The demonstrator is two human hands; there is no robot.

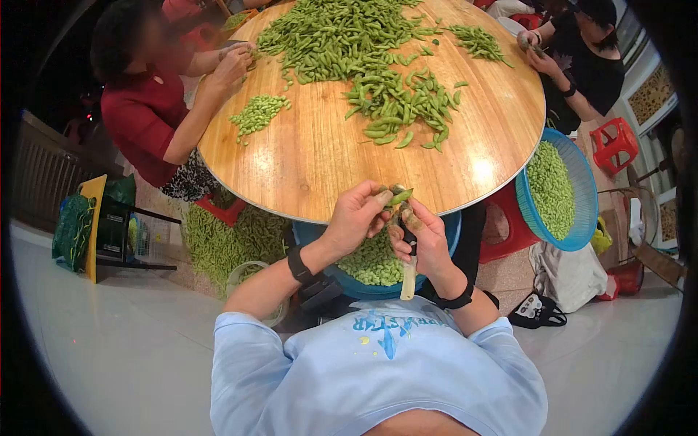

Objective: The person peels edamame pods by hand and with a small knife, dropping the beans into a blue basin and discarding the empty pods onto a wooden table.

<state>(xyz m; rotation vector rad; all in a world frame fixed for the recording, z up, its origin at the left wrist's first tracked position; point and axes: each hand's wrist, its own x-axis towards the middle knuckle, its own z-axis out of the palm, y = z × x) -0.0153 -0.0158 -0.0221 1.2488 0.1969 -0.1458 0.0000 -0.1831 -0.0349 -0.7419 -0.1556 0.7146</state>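
Above the near edge of the round table, my left hand [359, 218] pinches a green soybean pod [400, 197] by one end. My right hand [423, 236] is closed around a small knife [408, 282], whose black part sits in the fingers and whose pale end points down toward my shirt. The right fingertips touch the pod's other end. Its cutting edge is hidden by the fingers. Below both hands, a blue basin [454, 234] holds many shelled beans [372, 260].
Piled pods [342, 43] cover the far part of the wooden table [305, 160]. Shelled beans [260, 114] lie at left. A person in red [149, 123] and one in black [585, 65] work there. At right stand a blue basket [578, 236] of beans and red stools [614, 145].
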